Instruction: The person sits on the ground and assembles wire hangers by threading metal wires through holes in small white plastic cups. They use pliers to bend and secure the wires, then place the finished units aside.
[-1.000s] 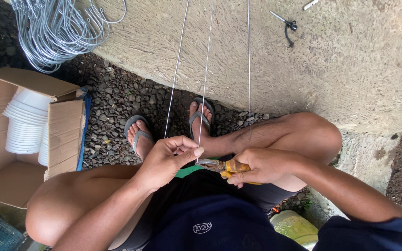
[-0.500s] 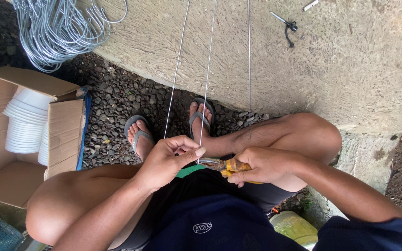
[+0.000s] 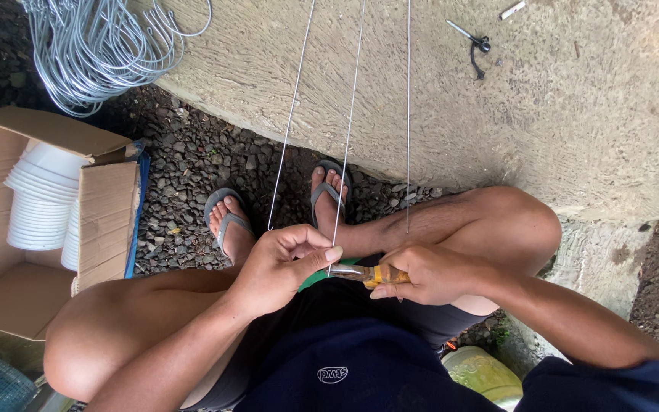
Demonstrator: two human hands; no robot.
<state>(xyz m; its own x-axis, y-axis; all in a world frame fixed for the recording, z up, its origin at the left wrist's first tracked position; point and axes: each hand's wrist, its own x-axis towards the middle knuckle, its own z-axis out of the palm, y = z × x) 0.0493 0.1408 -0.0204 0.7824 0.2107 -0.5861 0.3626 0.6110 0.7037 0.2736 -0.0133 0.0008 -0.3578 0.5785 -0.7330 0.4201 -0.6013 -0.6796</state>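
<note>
Here, closest in, a thin wire is being pinched between thumb and curled fingers of the left hand, just above the lap, while yellow-handled pliers are being gripped in the closed right hand, the nose of the tool being pointed at the spot where the wire is being held. For the step to be done well, the wire is probably best being kept taut and steady by the pinching fingers, with the tool being brought in square and close to the fingertips without nipping them. Whether the plier tips are being closed on the wire cannot be told, since they are being covered by the left thumb. Further out, two more wires are hanging beside the first, their upper ends being cut off by the frame. A cardboard box of stacked white bowls is sitting to the left on gravel. Farthest, a coil of wire is lying cropped at the top, and a small dark tool on the concrete slab is too small to be made out
</note>
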